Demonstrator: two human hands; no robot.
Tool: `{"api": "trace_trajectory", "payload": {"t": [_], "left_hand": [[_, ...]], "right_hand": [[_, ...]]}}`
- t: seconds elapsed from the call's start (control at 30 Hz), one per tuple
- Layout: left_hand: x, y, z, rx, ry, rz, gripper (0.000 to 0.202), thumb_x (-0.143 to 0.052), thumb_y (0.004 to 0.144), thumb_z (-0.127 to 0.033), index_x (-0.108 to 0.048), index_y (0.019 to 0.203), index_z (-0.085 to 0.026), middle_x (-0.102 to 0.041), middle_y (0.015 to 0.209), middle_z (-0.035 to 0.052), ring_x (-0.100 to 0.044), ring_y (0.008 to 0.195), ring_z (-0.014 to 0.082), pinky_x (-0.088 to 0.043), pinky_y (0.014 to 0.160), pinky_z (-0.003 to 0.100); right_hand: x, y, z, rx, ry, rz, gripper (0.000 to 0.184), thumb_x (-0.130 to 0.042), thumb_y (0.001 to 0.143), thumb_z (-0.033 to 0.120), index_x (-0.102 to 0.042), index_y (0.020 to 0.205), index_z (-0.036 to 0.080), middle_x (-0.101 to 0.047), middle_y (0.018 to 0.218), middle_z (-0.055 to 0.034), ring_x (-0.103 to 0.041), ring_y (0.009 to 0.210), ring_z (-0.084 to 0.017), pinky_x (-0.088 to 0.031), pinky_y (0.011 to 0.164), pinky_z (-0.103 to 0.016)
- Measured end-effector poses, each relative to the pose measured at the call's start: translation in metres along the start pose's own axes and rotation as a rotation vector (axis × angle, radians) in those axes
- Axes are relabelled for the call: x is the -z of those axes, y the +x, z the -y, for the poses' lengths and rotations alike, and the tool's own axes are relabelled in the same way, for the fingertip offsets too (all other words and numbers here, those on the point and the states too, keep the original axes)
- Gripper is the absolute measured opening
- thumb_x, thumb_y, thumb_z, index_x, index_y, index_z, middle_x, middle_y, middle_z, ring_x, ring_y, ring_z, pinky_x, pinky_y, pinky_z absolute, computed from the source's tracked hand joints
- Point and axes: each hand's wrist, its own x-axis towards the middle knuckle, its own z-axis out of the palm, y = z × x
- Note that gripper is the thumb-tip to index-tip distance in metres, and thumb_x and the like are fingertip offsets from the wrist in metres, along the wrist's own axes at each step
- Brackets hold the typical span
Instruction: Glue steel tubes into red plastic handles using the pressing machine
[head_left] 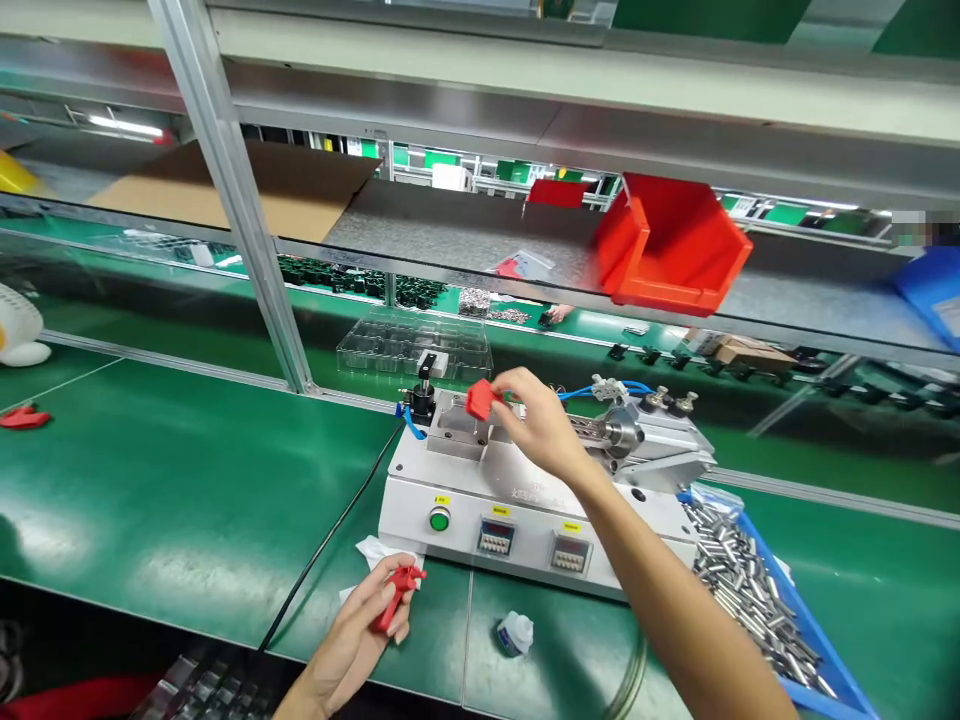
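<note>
The red, angular plastic piece (478,400), pinched near its edge by the fingers of the right hand (536,415) at eleven o'clock from the centre of the white metal machine (532,540), could slip if this grip loosens, while the left hand (358,622) grips a slim red plastic part (406,579) at eight o'clock.

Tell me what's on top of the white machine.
The machine bears a metal block, a black fitting at its left end and a metal mechanism at its right. The right hand, holding a red part, and the forearm hide some of the top.
</note>
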Motion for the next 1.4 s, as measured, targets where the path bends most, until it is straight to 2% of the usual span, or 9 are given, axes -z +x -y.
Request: {"api": "trace_trajectory", "payload": {"t": [0.17,0.27,0.37,0.5,0.7,0.87,1.07,1.27,1.4], "left_hand": [[0.003,-0.002,-0.006,-0.03,0.184,-0.049,0.058,-0.094,0.079,-0.051,-0.068,0.121,-0.02,-0.056,0.081,-0.0012,-0.035,0.056,0.0071,-0.03,0.052,0.021],[-0.013,-0.004,-0.038,-0.132,0.529,-0.022,0.05,-0.082,0.089,-0.056,-0.065,0.118,-0.019,-0.067,0.092,0.0041,-0.046,0.054,0.009,-0.04,0.054,0.024],[-0.055,0.009,-0.099,-0.344,0.983,0.028,0.035,-0.064,0.1,-0.048,-0.063,0.123,-0.021,-0.073,0.116,0.0104,-0.069,0.081,0.0204,-0.056,0.077,0.033],[-0.132,0.062,-0.169,-0.856,1.625,0.081,0.027,-0.053,0.103,-0.033,-0.066,0.122,-0.018,-0.067,0.126,0.0125,-0.063,0.12,0.029,-0.053,0.106,0.044],[-0.195,0.127,-0.192,-0.594,2.335,-0.089,0.024,-0.052,0.104,-0.02,-0.07,0.114,-0.007,-0.064,0.115,0.0194,-0.067,0.107,0.0328,-0.057,0.082,0.038],[-0.189,0.117,-0.187,-0.67,2.371,-0.058,0.028,-0.056,0.108,-0.03,-0.071,0.114,-0.007,-0.067,0.116,0.0207,-0.064,0.113,0.0363,-0.054,0.088,0.041],[-0.165,0.109,-0.188,-0.737,2.148,0.06,0.027,-0.05,0.11,-0.024,-0.075,0.106,-0.014,-0.074,0.109,0.0106,-0.066,0.105,0.0267,-0.052,0.093,0.039],[-0.172,0.12,-0.204,-0.658,2.172,0.015,0.032,-0.046,0.109,-0.022,-0.074,0.095,-0.015,-0.073,0.106,0.0116,-0.066,0.107,0.0287,-0.052,0.09,0.039],[-0.149,0.081,-0.182,-0.841,2.136,0.167,0.028,-0.047,0.107,-0.025,-0.072,0.113,-0.015,-0.072,0.118,0.0141,-0.065,0.111,0.0334,-0.053,0.096,0.047]], "right_hand": [[0.015,-0.093,-0.011,-0.026,0.079,0.037,0.011,-0.053,0.101,0.017,-0.063,0.103,0.023,-0.07,0.103,-0.0079,-0.067,0.093,-0.023,-0.055,0.083,-0.036],[0.01,-0.121,-0.025,-0.109,0.066,0.02,0.012,-0.054,0.101,0.022,-0.065,0.106,0.022,-0.073,0.105,-0.0099,-0.07,0.096,-0.025,-0.057,0.086,-0.039],[0.006,-0.123,-0.033,-0.179,0.097,0.035,0.013,-0.058,0.099,0.027,-0.067,0.107,0.022,-0.074,0.106,-0.0105,-0.071,0.098,-0.027,-0.058,0.089,-0.042],[0.005,-0.114,-0.036,-0.233,0.113,0.07,0.015,-0.063,0.095,0.028,-0.07,0.106,0.021,-0.076,0.106,-0.0099,-0.072,0.1,-0.029,-0.058,0.091,-0.044],[0.006,-0.114,-0.035,-0.245,0.106,0.078,0.015,-0.064,0.094,0.028,-0.07,0.105,0.021,-0.077,0.106,-0.0089,-0.072,0.098,-0.028,-0.058,0.088,-0.041],[0.007,-0.117,-0.034,-0.266,0.113,0.075,0.015,-0.064,0.092,0.024,-0.07,0.106,0.022,-0.077,0.106,-0.0078,-0.072,0.097,-0.027,-0.057,0.086,-0.04],[0.008,-0.118,-0.039,-0.251,0.109,0.07,0.016,-0.064,0.095,0.028,-0.071,0.108,0.023,-0.077,0.105,-0.0078,-0.072,0.095,-0.027,-0.058,0.085,-0.04],[0.001,-0.113,-0.032,-0.221,0.061,0.052,0.018,-0.064,0.097,0.031,-0.072,0.11,0.022,-0.076,0.108,-0.01,-0.073,0.1,-0.029,-0.06,0.09,-0.044],[0.009,-0.147,-0.016,-0.238,-0.06,-0.161,0.024,-0.064,0.099,0.032,-0.071,0.121,0.023,-0.071,0.129,-0.0137,-0.066,0.124,-0.033,-0.053,0.109,-0.053]]}}
